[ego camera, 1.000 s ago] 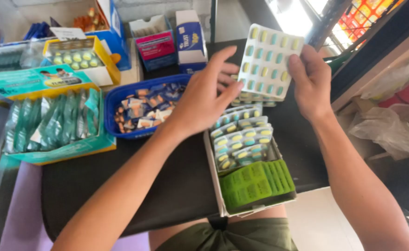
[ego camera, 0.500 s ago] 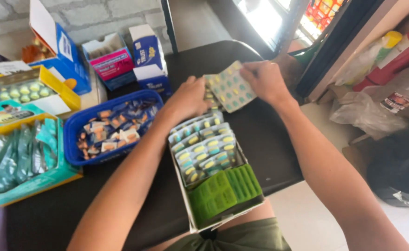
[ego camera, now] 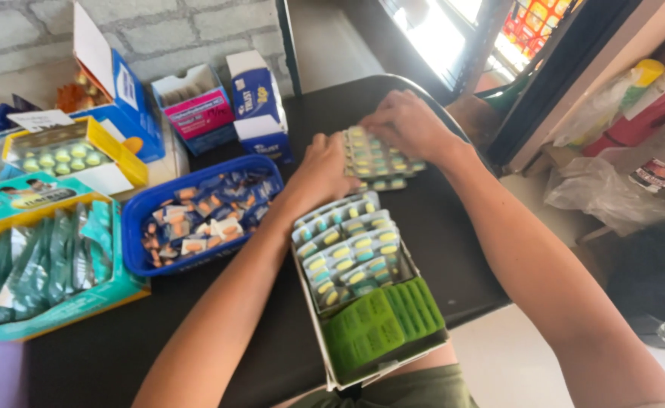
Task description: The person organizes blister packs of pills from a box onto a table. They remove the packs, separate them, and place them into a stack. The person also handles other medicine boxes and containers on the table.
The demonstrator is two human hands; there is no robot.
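left hand (ego camera: 323, 168) + right hand (ego camera: 408, 125) | pressing blister packs (ego camera: 378, 160) | black table (ego camera: 438, 227)
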